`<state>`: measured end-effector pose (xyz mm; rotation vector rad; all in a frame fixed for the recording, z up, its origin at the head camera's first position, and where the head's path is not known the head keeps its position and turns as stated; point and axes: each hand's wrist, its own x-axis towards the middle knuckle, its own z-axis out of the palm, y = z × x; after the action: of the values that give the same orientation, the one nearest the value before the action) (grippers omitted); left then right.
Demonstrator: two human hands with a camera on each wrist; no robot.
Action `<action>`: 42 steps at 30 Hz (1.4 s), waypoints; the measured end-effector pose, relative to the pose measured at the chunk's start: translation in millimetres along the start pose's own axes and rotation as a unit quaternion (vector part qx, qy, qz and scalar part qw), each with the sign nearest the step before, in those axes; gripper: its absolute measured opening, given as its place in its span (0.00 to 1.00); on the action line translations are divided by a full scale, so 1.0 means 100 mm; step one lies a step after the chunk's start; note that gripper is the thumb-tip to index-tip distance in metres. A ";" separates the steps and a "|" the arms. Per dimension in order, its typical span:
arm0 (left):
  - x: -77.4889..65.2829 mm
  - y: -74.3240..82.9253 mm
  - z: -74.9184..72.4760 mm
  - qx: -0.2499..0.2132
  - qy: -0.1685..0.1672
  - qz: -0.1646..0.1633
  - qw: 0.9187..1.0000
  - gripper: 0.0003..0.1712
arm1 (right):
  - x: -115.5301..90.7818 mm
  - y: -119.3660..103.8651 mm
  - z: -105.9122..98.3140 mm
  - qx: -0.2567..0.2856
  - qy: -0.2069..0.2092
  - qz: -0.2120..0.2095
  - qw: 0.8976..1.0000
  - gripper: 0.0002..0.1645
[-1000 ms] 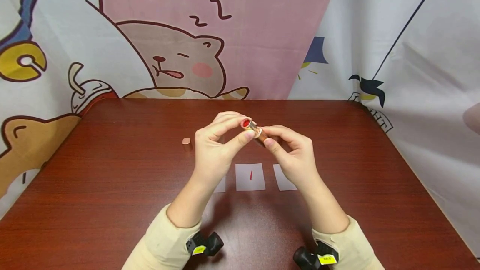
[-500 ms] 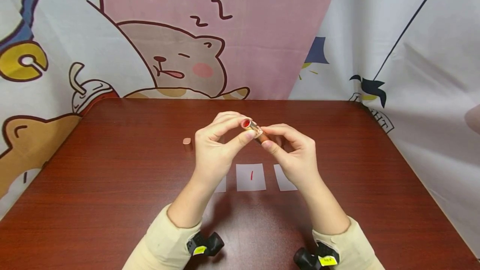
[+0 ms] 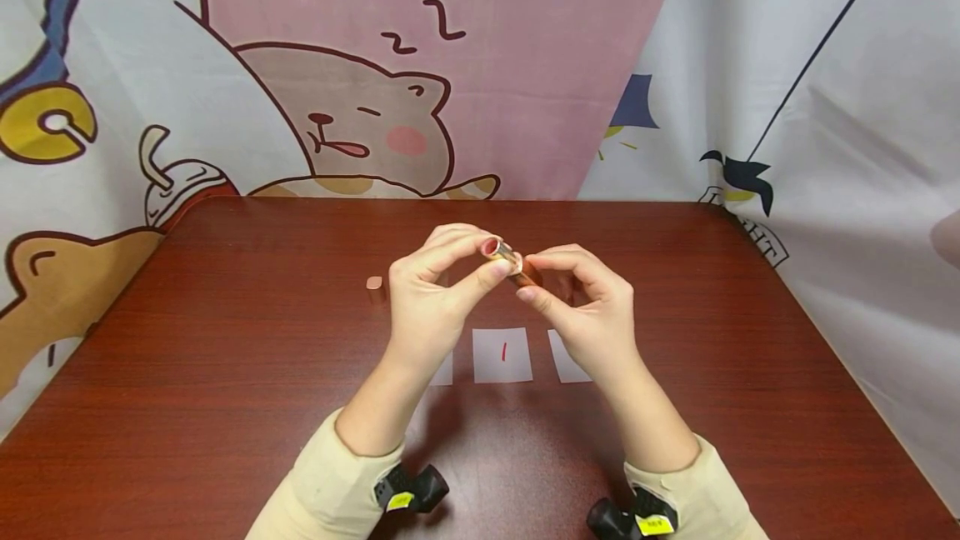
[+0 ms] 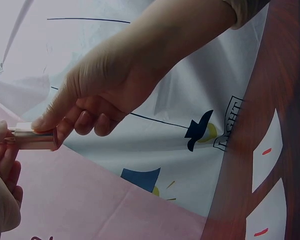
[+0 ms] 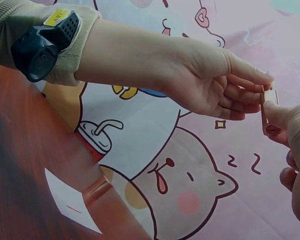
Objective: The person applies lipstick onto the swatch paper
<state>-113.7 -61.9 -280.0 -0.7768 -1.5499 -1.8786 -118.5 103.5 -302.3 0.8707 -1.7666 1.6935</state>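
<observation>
A gold and copper-coloured lipstick is held above the table, tilted, its open end facing up and left with a little dull red inside. My left hand pinches its upper metal part between thumb and fingers. Lower down, the right hand grips the copper base between thumb and forefinger. The left wrist view shows the right thumb pressed on the side of the lipstick. In the right wrist view both thumbs touch the lipstick. A small copper-coloured cap stands on the table left of the hands.
White paper squares lie in a row on the brown table. The middle paper bears a red stroke; the left paper and right paper are partly hidden by the arms. A printed curtain hangs behind the table.
The right thumb and fingers have shifted round the lipstick's base, which has turned. The red inside the open end looks deeper and duller. My left hand has stayed still.
</observation>
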 end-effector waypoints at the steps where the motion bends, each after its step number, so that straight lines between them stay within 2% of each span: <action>1: 0.00 0.00 0.00 0.000 0.001 0.000 1.000 0.11 | 0.00 0.00 0.00 -0.007 0.002 -0.002 1.000 0.16; 8: -0.01 -0.01 0.00 0.003 0.009 -0.007 1.000 0.12 | 0.00 -0.01 0.01 -0.019 0.013 -0.011 1.000 0.15; 13: -0.01 0.00 -0.01 0.006 0.009 -0.009 1.000 0.12 | 0.00 -0.02 0.02 -0.039 0.028 -0.013 0.999 0.22; 16: -0.02 -0.01 -0.01 0.007 0.011 -0.011 1.000 0.12 | 0.00 -0.03 0.02 -0.040 0.028 -0.011 0.999 0.22; 23: -0.02 0.00 -0.01 0.000 0.012 -0.012 1.000 0.12 | 0.00 -0.02 0.01 -0.013 -0.001 -0.012 1.000 0.20; 28: -0.01 0.00 -0.01 -0.005 0.012 -0.012 1.000 0.12 | 0.01 0.00 -0.01 -0.013 -0.024 -0.016 1.000 0.22; 34: -0.01 0.01 0.00 -0.011 0.011 -0.013 1.000 0.12 | 0.01 0.00 -0.03 -0.017 -0.035 -0.008 0.999 0.26; 42: -0.01 0.00 0.01 -0.010 0.007 -0.022 1.000 0.12 | -0.01 0.01 -0.05 -0.021 -0.041 -0.001 0.999 0.27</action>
<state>-113.0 -61.2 -281.1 -0.7414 -1.5537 -1.9297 -119.1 108.2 -303.0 0.9360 -1.8486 1.6337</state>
